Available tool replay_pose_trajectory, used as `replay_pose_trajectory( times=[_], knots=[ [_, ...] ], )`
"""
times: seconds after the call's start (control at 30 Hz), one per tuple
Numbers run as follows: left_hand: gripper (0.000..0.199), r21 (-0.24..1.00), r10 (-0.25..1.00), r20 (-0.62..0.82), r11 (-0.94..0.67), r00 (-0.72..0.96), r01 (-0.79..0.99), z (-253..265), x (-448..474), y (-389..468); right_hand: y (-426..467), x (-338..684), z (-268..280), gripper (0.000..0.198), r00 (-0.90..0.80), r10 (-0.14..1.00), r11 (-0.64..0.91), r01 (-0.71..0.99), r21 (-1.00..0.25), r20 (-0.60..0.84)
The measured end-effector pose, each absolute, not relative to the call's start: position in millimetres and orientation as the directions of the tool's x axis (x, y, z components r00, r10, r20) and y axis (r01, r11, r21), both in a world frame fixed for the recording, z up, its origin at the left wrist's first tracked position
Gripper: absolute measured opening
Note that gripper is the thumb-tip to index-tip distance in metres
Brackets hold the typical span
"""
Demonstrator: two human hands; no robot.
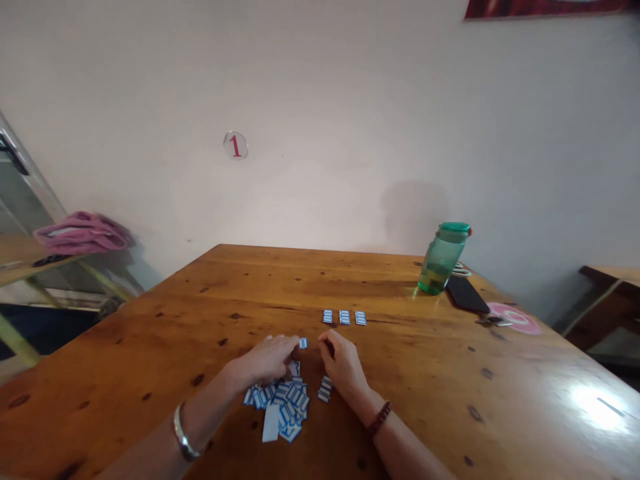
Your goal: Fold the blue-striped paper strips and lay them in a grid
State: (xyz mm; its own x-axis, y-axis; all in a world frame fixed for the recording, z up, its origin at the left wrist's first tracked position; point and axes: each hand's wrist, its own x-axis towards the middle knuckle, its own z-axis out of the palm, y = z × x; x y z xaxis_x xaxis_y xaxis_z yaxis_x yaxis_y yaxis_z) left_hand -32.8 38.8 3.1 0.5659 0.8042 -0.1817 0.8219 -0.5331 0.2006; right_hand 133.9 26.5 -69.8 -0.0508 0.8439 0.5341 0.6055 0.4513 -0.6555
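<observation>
Wall: plain white (pixel 320 87); round plaque (pixel 242 144) with red "1", strip of a red poster (pixel 520 9) top right.
Bench: brown knotty wood (pixel 270 283), far edge up by the wall.
Tag pile: blue-edged white tags (pixel 296 400), heaped loosely toward the near edge, roughly mid-width; plain white slip (pixel 271 424) on its near side.
Tag groups: three small sets (pixel 345 317) in a row parallel to the far edge, beyond the hands, gaps between them.
Single tag: one piece (pixel 303 343) flat on the bench, right at the left fingertips.
Short tag column: a few overlapping tags (pixel 325 389) between pile and right wrist.
Left hand: (pixel 273 359) over the far side of the pile, fingers stretched forward and together; can't tell if it grips anything. Silver bangle (pixel 181 433).
Right hand: (pixel 344 361) near the single tag, fingers curled, thumb close to forefinger; can't tell if anything is pinched. Dark red bracelet (pixel 380 419).
Bottle: green, translucent (pixel 443 259), toward far right corner.
Right edge: black phone (pixel 467 294), keys (pixel 493 320), pink disc (pixel 525 321).
Side bench: pink towel (pixel 83 232), left of the main one.
</observation>
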Motion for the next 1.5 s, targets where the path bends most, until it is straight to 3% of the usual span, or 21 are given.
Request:
replay_pose_trajectory(
  times=[0.63, 0.87, 1.07, 1.3, 1.4, 1.5],
  knots=[
    [0.025, 0.246, 0.742, -0.282, -0.557, 0.609, 0.793, -13.7, -35.0, 66.8, 24.3, 133.8, -65.9, 0.016, -0.061, 0.847, 0.450, 0.612, -0.651, 0.528],
    [0.027, 0.303, 0.778, -0.246, -0.505, 0.579, 0.808, -16.7, -35.9, 67.5, 24.2, 132.9, -64.6, 0.017, -0.060, 0.844, 0.457, 0.601, -0.656, 0.533],
    [0.005, 0.529, 0.792, -0.220, -0.393, 0.569, 0.752, -24.9, -41.9, 69.3, 22.7, 132.3, -62.8, 0.016, -0.050, 0.862, 0.427, 0.608, -0.670, 0.504],
    [0.004, 0.652, 0.818, -0.166, -0.329, 0.552, 0.683, -11.1, -47.8, 61.8, 23.3, 132.3, -63.3, 0.016, -0.038, 0.869, 0.416, 0.594, -0.688, 0.493],
    [0.010, 0.699, 0.890, -0.104, -0.252, 0.443, 0.670, -8.9, -46.2, 54.0, 23.3, 130.1, -62.2, 0.015, -0.001, 0.888, 0.394, 0.519, -0.758, 0.461],
    [0.020, 0.853, 0.952, -0.110, -0.057, 0.286, 0.519, -13.8, -39.3, 44.5, 21.9, 126.2, -58.6, 0.013, 0.032, 0.918, 0.357, 0.363, -0.861, 0.395]
  ],
)
